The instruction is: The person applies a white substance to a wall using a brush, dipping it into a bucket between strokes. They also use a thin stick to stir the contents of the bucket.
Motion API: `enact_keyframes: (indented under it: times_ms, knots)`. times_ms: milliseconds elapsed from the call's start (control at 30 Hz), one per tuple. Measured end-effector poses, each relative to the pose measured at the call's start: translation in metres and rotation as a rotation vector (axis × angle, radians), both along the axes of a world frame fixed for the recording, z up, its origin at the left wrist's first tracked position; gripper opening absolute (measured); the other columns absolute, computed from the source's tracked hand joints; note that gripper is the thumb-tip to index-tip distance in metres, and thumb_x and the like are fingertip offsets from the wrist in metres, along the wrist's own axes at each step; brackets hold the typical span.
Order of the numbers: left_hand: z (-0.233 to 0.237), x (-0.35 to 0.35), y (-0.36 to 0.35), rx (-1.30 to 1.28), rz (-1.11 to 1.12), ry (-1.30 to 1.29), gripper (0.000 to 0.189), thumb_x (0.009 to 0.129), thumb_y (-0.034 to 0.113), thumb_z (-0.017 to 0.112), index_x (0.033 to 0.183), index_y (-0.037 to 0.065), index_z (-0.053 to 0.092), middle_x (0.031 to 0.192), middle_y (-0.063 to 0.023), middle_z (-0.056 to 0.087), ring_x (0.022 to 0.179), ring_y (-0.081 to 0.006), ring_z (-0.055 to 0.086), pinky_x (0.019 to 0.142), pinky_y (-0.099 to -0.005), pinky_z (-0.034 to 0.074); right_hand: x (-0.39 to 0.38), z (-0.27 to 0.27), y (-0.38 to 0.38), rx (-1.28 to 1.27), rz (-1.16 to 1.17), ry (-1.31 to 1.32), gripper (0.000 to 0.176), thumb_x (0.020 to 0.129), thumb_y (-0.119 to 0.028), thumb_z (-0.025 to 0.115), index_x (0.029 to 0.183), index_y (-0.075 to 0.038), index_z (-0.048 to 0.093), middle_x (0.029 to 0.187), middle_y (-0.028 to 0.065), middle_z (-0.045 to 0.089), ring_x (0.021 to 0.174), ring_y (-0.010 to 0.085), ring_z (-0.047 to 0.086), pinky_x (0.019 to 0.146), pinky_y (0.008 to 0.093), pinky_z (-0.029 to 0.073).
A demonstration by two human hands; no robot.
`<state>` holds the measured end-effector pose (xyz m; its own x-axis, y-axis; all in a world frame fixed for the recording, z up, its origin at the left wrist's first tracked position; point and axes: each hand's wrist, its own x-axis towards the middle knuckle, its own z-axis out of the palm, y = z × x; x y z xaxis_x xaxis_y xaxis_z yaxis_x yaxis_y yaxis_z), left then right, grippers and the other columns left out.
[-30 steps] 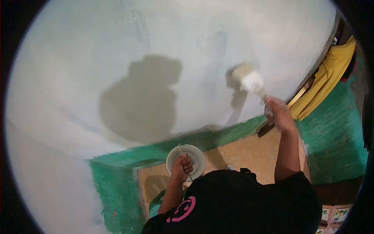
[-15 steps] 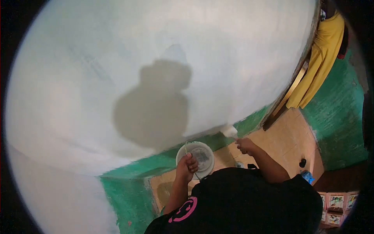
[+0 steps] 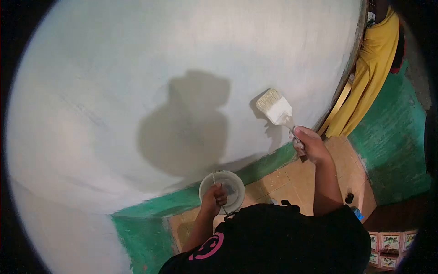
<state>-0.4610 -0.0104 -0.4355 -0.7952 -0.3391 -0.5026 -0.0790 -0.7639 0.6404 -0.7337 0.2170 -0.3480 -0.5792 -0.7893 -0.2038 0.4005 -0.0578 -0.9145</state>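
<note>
My right hand [image 3: 309, 144] is closed around the handle of a wide paintbrush [image 3: 276, 108], its pale bristles pointing up and left in front of the wall. White paint marks the fingers of that hand. My left hand [image 3: 215, 200] grips the thin wire handle of a white bucket [image 3: 236, 186], which hangs at the front of my body. Whitish residue and a greyish patch show inside the bucket. The wall [image 3: 137, 59] is coated white over most of its height, with a green strip [image 3: 182, 199] along its bottom. My shadow falls on the white part.
A yellow cloth [image 3: 372, 68] hangs by the wooden frame at the right, beside a green wall [image 3: 397, 123]. Tan floor tiles [image 3: 292, 182] run below. At the lower right are a small black object [image 3: 349, 198], a blue item [image 3: 357, 213] and a piece with patterned panels [image 3: 391, 242].
My right hand has raised the paintbrush from low by the green strip to the white wall, bristles now upward. My left hand and the bucket have shifted slightly left and down in view.
</note>
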Motion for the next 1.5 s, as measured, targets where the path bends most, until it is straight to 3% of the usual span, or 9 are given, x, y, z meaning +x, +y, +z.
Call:
enact_keyframes:
  times_ms: [400,700,833,1167,1233,1300,1367,1433,1500]
  knots:
    - [0.012,-0.017,-0.006,-0.143,0.004,-0.018,0.02,0.084,0.024,0.049,0.068,0.019,0.037,0.056,0.0089,0.027,0.045,-0.0059,0.025,0.042,-0.0222,0.019,0.022,-0.211,-0.021,0.482,0.118,-0.36,0.025,0.088,-0.033,0.054,0.089,-0.007,0.055,0.06,-0.0006,0.045,0.046,0.0079,0.035,0.04,0.0232,0.028]
    - [0.012,-0.024,0.0,-0.098,0.045,-0.082,0.018,0.085,0.022,0.047,0.07,0.019,0.038,0.056,0.0087,0.028,0.047,-0.0059,0.025,0.043,-0.0228,0.019,-0.038,-0.048,0.014,0.005,0.149,-0.146,0.027,0.089,-0.032,0.051,0.089,-0.006,0.054,0.058,-0.0017,0.043,0.045,0.0067,0.034,0.04,0.02,0.025]
    - [0.009,-0.019,0.001,-0.089,0.07,-0.073,0.018,0.085,0.022,0.047,0.07,0.019,0.038,0.056,0.0087,0.028,0.047,-0.0057,0.026,0.042,-0.0225,0.019,-0.049,-0.048,0.005,-0.226,0.123,-0.147,0.027,0.089,-0.035,0.05,0.086,-0.008,0.054,0.061,-0.0019,0.045,0.047,0.0069,0.036,0.042,0.019,0.026]
    - [0.002,-0.007,-0.004,-0.07,0.032,-0.008,0.018,0.084,0.023,0.05,0.07,0.018,0.039,0.057,0.0089,0.029,0.047,-0.0049,0.026,0.042,-0.0215,0.021,-0.01,-0.249,-0.022,0.51,0.226,-0.111,0.038,0.086,-0.039,0.052,0.098,-0.003,0.056,0.069,0.0064,0.052,0.053,0.0141,0.04,0.047,0.029,0.036]
    - [0.007,-0.01,-0.001,-0.083,0.036,-0.021,0.018,0.084,0.023,0.05,0.07,0.018,0.039,0.057,0.0089,0.029,0.047,-0.0048,0.026,0.042,-0.0214,0.021,-0.019,-0.226,-0.021,0.791,0.544,0.566,0.036,0.088,-0.035,0.05,0.098,-0.001,0.058,0.076,0.0082,0.058,0.059,0.0159,0.048,0.052,0.0318,0.041]
    - [0.014,-0.013,0.003,-0.084,0.089,-0.101,0.029,0.085,0.026,0.048,0.062,0.019,0.033,0.053,0.0085,0.025,0.043,-0.0049,0.023,0.039,-0.0214,0.017,-0.031,-0.172,-0.018,0.681,0.196,0.215,0.031,0.088,-0.029,0.049,0.095,0.0,0.059,0.08,0.0092,0.06,0.065,0.0167,0.053,0.056,0.0325,0.045]
    - [0.005,-0.012,-0.001,-0.075,0.06,-0.084,0.028,0.085,0.026,0.048,0.062,0.019,0.033,0.054,0.0085,0.026,0.043,-0.0047,0.023,0.039,-0.021,0.017,-0.064,-0.156,-0.003,0.416,0.32,0.83,0.03,0.089,-0.027,0.047,0.096,-0.001,0.06,0.081,0.0078,0.061,0.068,0.0155,0.054,0.058,0.0308,0.046]
    - [0.003,-0.011,-0.003,-0.065,0.028,-0.064,0.027,0.085,0.026,0.049,0.063,0.019,0.034,0.054,0.0085,0.026,0.044,-0.0045,0.024,0.039,-0.0207,0.018,-0.046,-0.052,0.005,0.43,0.161,0.398,0.029,0.09,-0.029,0.048,0.092,-0.003,0.058,0.073,0.0048,0.058,0.06,0.0124,0.05,0.05,0.0268,0.041]
    - [0.002,-0.01,-0.004,-0.087,0.037,-0.07,0.026,0.085,0.026,0.048,0.064,0.018,0.035,0.054,0.0081,0.027,0.044,-0.0046,0.024,0.039,-0.0205,0.018,-0.06,-0.051,0.008,0.173,0.083,0.212,0.028,0.09,-0.031,0.048,0.089,-0.004,0.056,0.068,0.0026,0.054,0.055,0.0105,0.046,0.046,0.0247,0.037]
